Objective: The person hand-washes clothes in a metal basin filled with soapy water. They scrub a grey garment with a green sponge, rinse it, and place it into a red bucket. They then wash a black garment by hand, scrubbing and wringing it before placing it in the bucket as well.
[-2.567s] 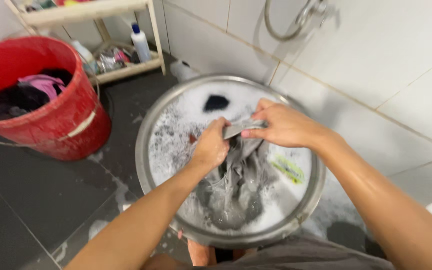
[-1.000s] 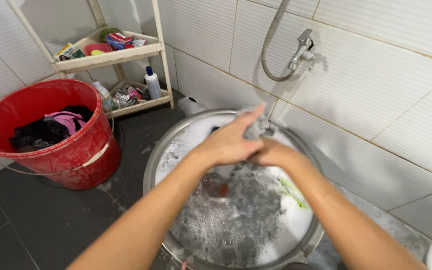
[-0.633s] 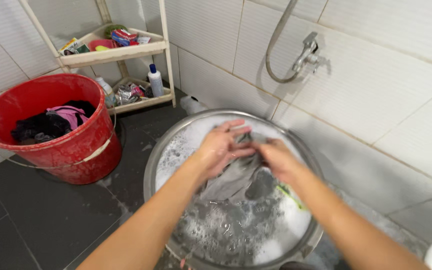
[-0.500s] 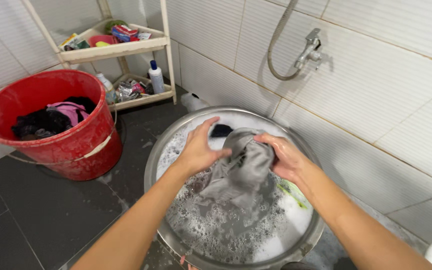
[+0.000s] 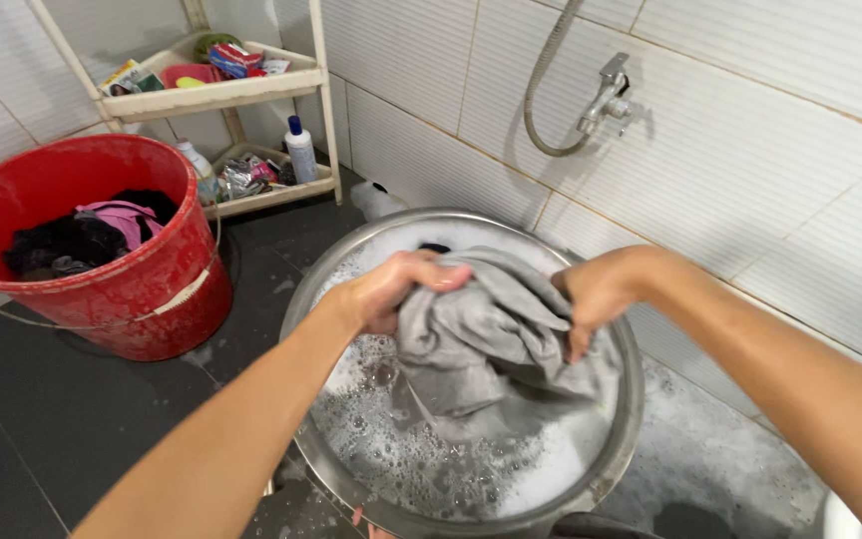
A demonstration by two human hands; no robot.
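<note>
Gripping the soaked grey garment (image 5: pixel 486 334) bunched in both fists, left hand (image 5: pixel 391 289) and right hand (image 5: pixel 596 294) closed on its upper folds above the steel basin's (image 5: pixel 626 419) far rim, I judge it limp, heavy, soap-slick, best held by gathered handfuls.

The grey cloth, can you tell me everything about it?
The grey cloth looks wet, soft and crumpled into folds. The left hand and the right hand grip its top edge at either side, lifting it over the metal basin. Its lower part hangs down into the soapy water.
</note>
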